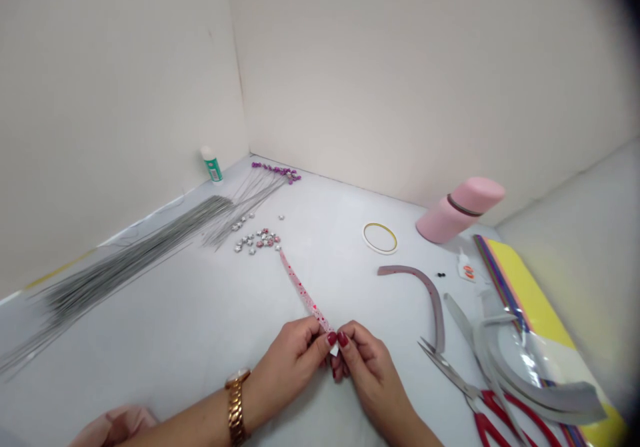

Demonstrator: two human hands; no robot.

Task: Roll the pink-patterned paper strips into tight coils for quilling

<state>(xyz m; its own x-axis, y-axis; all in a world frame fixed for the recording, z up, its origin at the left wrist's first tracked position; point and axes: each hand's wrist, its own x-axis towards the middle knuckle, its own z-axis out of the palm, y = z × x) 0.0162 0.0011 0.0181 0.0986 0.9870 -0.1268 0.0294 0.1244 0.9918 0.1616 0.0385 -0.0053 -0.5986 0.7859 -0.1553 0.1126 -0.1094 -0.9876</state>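
A narrow pink paper strip [302,292] with red marks runs from near the small folded stars down to my fingers. My left hand [296,357], with a gold watch on its wrist, pinches the strip near its lower end. Close beside it, my right hand [367,367] grips the same end between thumb and fingers. A small white tip [335,350] of the strip shows between my two thumbs. Silver and pink folded stars [260,239] lie on the table beyond the strip's far end.
Wires [135,254] spread across the left. Behind stand a glue stick [213,166], purple-tipped wires [280,170] and a pink bottle [457,212]. To the right lie a tape ring [367,238], a curved strip [434,294], red-handled scissors [465,388], a small glue bottle [466,268] and coloured paper [535,294].
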